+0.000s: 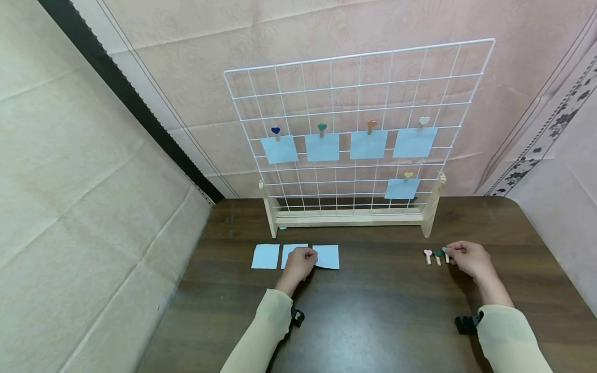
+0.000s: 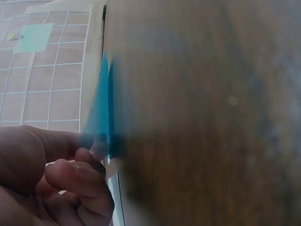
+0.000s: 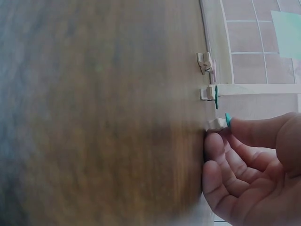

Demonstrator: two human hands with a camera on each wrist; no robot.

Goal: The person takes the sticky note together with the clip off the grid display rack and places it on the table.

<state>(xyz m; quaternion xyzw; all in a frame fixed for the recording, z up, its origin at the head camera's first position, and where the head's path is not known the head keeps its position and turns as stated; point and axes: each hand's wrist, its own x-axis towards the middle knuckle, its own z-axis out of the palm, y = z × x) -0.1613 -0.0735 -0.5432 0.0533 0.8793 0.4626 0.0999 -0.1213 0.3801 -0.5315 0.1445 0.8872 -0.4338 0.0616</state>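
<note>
With thumb and fingertips, my left hand (image 1: 300,262) pinches the left edge of a light blue paper card (image 1: 329,257). In the left wrist view, the pinched card (image 2: 99,110) tilts up off the tabletop. Partly behind that hand lies a second blue card (image 1: 290,249), and a third card (image 1: 265,257) is to its left. Over on the right, my right hand (image 1: 472,259) pinches a small wooden clothespin (image 3: 217,124) topped by a teal heart. Beside it lie a clothespin (image 1: 437,257) with a green heart and another clothespin (image 1: 428,256) with a pale pink heart.
A white wire grid (image 1: 359,54) stands in a pale wooden base (image 1: 350,220) at the back of the brown table (image 1: 373,311). Several blue cards hang clipped on it, among them a lower card (image 1: 402,189) under a yellow heart clothespin. Draped cloth (image 1: 107,207) borders the table.
</note>
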